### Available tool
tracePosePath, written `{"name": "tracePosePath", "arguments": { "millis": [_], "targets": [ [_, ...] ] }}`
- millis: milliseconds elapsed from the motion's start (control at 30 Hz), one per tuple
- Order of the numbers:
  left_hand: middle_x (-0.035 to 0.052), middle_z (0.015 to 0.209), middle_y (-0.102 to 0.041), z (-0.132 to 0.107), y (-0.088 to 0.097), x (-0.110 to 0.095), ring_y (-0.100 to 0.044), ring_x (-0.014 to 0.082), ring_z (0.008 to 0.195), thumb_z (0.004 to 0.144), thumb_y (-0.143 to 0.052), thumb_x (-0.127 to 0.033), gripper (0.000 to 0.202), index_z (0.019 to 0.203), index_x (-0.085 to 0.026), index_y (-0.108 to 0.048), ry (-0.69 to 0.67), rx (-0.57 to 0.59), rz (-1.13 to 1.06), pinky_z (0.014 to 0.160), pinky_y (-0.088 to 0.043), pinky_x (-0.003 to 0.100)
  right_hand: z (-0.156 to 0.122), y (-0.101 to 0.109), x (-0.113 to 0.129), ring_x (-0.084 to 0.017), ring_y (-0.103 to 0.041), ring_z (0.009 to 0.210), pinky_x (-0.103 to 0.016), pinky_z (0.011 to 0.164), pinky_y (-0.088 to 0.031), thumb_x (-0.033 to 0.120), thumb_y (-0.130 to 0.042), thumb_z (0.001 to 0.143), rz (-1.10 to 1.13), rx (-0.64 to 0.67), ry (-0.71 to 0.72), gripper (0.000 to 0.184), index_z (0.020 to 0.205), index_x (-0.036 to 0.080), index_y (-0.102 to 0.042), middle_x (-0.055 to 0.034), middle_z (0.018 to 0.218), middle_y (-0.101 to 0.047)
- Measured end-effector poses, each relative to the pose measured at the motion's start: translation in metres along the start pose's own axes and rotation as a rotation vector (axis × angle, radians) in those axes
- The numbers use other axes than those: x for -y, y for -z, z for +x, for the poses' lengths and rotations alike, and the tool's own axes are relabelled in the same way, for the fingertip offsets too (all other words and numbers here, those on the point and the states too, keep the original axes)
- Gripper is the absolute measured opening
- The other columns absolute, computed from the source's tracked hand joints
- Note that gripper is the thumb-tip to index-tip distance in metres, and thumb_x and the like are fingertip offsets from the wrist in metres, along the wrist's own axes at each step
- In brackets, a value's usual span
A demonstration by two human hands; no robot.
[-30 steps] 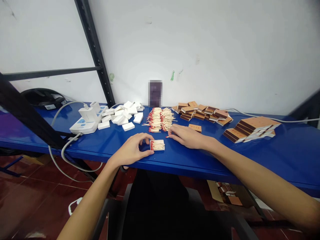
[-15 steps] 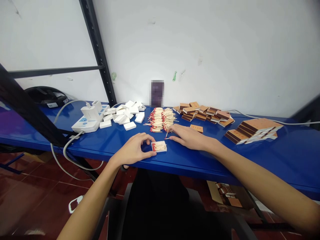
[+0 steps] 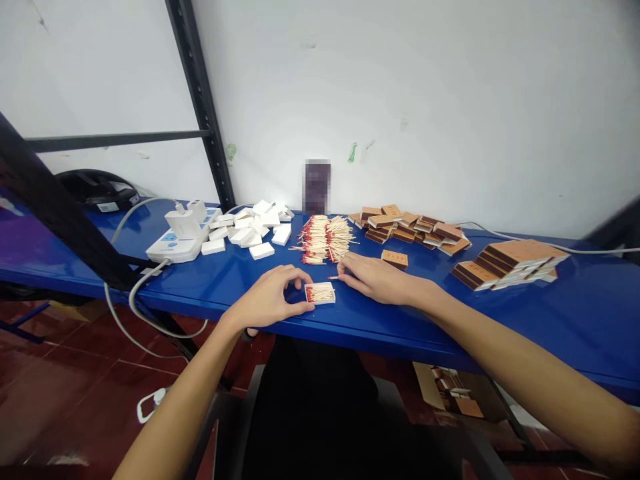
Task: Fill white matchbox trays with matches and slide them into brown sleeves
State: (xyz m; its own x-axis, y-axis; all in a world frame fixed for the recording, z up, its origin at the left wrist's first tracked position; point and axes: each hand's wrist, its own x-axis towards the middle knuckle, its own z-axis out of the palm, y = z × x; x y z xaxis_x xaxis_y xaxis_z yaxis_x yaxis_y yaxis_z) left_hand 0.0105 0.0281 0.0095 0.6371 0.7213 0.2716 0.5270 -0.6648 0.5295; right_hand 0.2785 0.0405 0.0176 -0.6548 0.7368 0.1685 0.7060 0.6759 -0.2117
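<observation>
A white matchbox tray (image 3: 327,301) lies on the blue shelf with matches inside, most red heads toward its left end. My left hand (image 3: 273,295) grips that tray by its left end, thumb at the near side and fingers at the far side. To the right of it, my right hand (image 3: 367,275) pinches a match (image 3: 333,277) between thumb and fingers, its red head pointing left. Just beyond the hands lies a large pile of loose matches (image 3: 325,239), heads in rows.
White trays (image 3: 250,227) are heaped at the back left, beside a white power strip (image 3: 177,243) with cables. Brown matchbox sleeves (image 3: 410,225) lie at the back right, with a stack of matchboxes (image 3: 510,262) farther right. One matchbox (image 3: 395,259) lies beyond my right hand. A black upright (image 3: 200,100) stands at left.
My right hand's fingers have closed on the match, which earlier lay loosely by the fingertips. The left hand stays at the tray. The view has shifted slightly.
</observation>
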Motion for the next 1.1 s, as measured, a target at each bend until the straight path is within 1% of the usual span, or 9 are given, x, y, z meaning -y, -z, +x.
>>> {"name": "tracePosePath", "arguments": {
  "millis": [100,200,367,467,600,700,900,1000,1100],
  "targets": [
    [0.0013,0.093,-0.060,0.000,-0.001,0.000,-0.056,0.0190,0.088,0.081,-0.072,-0.043,0.032,0.105,-0.023,-0.064,0.001,-0.003,0.000,0.079,-0.043,0.032,0.002,0.002,0.013,-0.019,-0.052,0.079,-0.032,0.072,-0.040,0.036,-0.035,0.101,0.075,-0.067,0.039,0.023,0.093,0.021,-0.049,-0.0061,0.091,-0.057],
    [0.0015,0.092,-0.060,0.000,-0.002,0.000,-0.056,0.0191,0.088,0.081,-0.072,-0.043,0.033,0.105,-0.022,-0.063,-0.009,-0.015,0.005,0.080,-0.043,0.032,0.005,0.001,0.029,-0.018,-0.052,0.079,-0.030,0.071,-0.038,0.037,-0.038,0.101,0.114,-0.065,0.072,0.022,0.095,0.021,-0.051,-0.0055,0.093,-0.059],
    [0.0019,0.091,-0.060,0.001,-0.002,0.000,-0.056,0.0197,0.087,0.081,-0.072,-0.045,0.033,0.104,-0.022,-0.063,-0.004,-0.013,0.014,0.080,-0.044,0.033,0.004,-0.001,0.034,-0.016,-0.051,0.072,-0.036,0.083,-0.033,0.036,-0.036,0.101,0.080,-0.080,0.054,0.024,0.095,0.020,-0.054,-0.0012,0.080,-0.060],
    [0.0024,0.093,-0.060,0.000,-0.002,-0.001,-0.057,0.0206,0.090,0.081,-0.071,-0.045,0.034,0.105,-0.022,-0.063,0.002,-0.004,0.017,0.082,-0.044,0.034,0.001,0.003,0.026,-0.016,-0.047,0.065,-0.033,0.076,-0.034,0.035,-0.037,0.100,0.062,-0.105,-0.006,0.024,0.093,0.020,-0.054,0.0006,0.070,-0.054],
    [0.0056,0.107,-0.061,-0.003,-0.002,-0.004,-0.057,0.0242,0.100,0.078,-0.074,-0.047,0.058,0.128,-0.025,-0.054,0.004,-0.036,0.024,0.089,-0.045,0.038,-0.002,0.003,0.015,-0.014,-0.042,0.057,-0.028,0.061,-0.032,0.039,-0.042,0.098,0.124,-0.103,-0.025,0.024,0.091,0.021,-0.056,0.0031,0.063,-0.048],
    [0.0060,0.112,-0.062,-0.004,-0.002,-0.005,-0.055,0.0247,0.105,0.083,-0.070,-0.042,0.058,0.135,-0.027,-0.050,-0.040,-0.026,0.030,0.092,-0.045,0.039,0.001,-0.003,0.016,-0.014,-0.043,0.059,-0.027,0.062,-0.033,0.040,-0.042,0.099,0.166,-0.120,-0.011,0.025,0.089,0.021,-0.055,0.0025,0.066,-0.049],
    [0.0036,0.108,-0.064,-0.004,-0.002,-0.003,-0.056,0.0211,0.100,0.088,-0.065,-0.037,0.046,0.131,-0.027,-0.054,-0.068,-0.009,0.018,0.089,-0.046,0.035,0.008,-0.014,0.022,-0.017,-0.051,0.075,-0.030,0.070,-0.038,0.036,-0.040,0.099,0.159,-0.113,0.024,0.022,0.086,0.021,-0.049,-0.0042,0.085,-0.059],
    [0.0033,0.108,-0.065,-0.003,-0.002,-0.004,-0.057,0.0210,0.098,0.087,-0.066,-0.037,0.043,0.128,-0.027,-0.056,-0.064,-0.016,0.023,0.088,-0.046,0.035,0.008,-0.010,0.015,-0.019,-0.052,0.077,-0.031,0.070,-0.039,0.036,-0.036,0.100,0.137,-0.234,-0.037,0.025,0.085,0.021,-0.049,-0.0050,0.084,-0.060],
    [0.0037,0.108,-0.066,-0.003,-0.002,-0.006,-0.058,0.0213,0.097,0.087,-0.066,-0.036,0.042,0.127,-0.027,-0.058,-0.066,-0.015,0.029,0.089,-0.046,0.036,0.008,-0.006,0.001,-0.019,-0.053,0.074,-0.031,0.067,-0.037,0.033,-0.038,0.098,0.050,-0.385,-0.164,0.022,0.084,0.021,-0.050,-0.0052,0.082,-0.060]
  ]
}}
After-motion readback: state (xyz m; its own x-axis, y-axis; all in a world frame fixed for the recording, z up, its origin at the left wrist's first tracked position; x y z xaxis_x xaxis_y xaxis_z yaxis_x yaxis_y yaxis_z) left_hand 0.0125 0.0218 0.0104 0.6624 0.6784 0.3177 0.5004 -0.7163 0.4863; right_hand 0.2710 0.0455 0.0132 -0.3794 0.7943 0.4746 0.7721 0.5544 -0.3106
